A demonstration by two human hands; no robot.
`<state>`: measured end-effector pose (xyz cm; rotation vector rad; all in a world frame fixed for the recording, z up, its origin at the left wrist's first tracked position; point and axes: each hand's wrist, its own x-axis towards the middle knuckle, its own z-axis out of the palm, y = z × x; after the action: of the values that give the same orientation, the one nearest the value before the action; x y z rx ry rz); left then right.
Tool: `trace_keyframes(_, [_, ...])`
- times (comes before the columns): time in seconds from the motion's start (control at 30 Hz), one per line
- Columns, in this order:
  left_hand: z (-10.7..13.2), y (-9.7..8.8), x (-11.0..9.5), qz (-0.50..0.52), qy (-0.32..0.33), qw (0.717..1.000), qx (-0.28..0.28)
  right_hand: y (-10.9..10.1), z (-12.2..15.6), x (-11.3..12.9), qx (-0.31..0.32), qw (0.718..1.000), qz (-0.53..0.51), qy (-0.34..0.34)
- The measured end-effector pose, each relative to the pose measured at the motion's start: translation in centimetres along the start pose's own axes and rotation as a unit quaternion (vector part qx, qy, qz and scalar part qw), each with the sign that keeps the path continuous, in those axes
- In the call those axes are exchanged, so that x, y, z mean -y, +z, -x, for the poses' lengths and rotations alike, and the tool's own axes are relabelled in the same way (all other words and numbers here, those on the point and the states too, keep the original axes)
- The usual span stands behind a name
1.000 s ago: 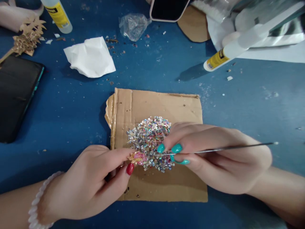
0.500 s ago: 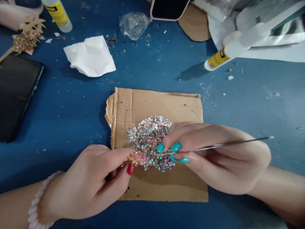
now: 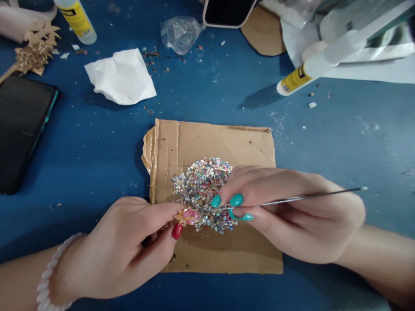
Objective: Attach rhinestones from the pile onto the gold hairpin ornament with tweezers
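Observation:
My left hand (image 3: 129,242) pinches a small gold ornament (image 3: 188,216) set with pink stones between thumb and finger, at the lower left edge of a heap of rhinestones (image 3: 204,181). Held in the closed fingertips of my right hand (image 3: 285,211) are slim metal tweezers (image 3: 292,198), their back end pointing right. The tweezers' tip is close to the ornament, over the heap; whether it grips a stone is too small to tell. Under the multicoloured heap lies a piece of cardboard (image 3: 214,255).
A crumpled white tissue (image 3: 121,77) lies behind the cardboard. Two glue bottles (image 3: 79,21) with yellow labels, a clear plastic bag (image 3: 181,34), a phone (image 3: 228,11), a black case-like object (image 3: 22,134) and a gold leafy ornament (image 3: 34,49) are around it on the blue table (image 3: 207,95).
My right hand and the tweezers have shifted slightly left, with the tip nearer the ornament. The whole view has drifted a little. Both hands keep their hold.

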<state>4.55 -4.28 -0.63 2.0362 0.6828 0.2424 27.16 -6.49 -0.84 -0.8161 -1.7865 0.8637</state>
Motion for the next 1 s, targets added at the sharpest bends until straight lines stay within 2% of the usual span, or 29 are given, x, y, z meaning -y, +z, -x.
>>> trace_keyframes(0.2, [0.1, -0.1, -0.2, -0.008, 0.005, 1.000, -0.001, 0.0, 0.0, -0.1, 0.007, 1.000, 0.003, 0.002])
trace_keyframes(0.47, [0.7, 0.1, 0.1, -0.014, 0.000, 1.000, -0.004, 0.1, 0.2, -0.1, -0.026, 1.000, 0.008, 0.006])
trace_keyframes(0.6, [0.5, 0.0, 0.0, 0.004, -0.002, 1.000, -0.008, -0.1, 0.1, 0.0, -0.006, 1.000, -0.015, -0.005])
trace_keyframes(0.77, [0.1, -0.4, -0.4, 0.080, -0.017, 0.997, 0.010, -0.5, 0.1, -0.3, -0.026, 0.995, -0.054, 0.074])
trace_keyframes(0.9, [0.6, -0.2, -0.4, 0.140, -0.044, 0.989, 0.004, -0.3, 0.2, -0.8, -0.032, 0.980, -0.158, 0.112])
trace_keyframes(1.0, [1.1, -0.1, -0.5, 0.179, -0.045, 0.982, 0.036, 0.1, 0.1, -0.9, -0.028, 0.952, -0.278, 0.125])
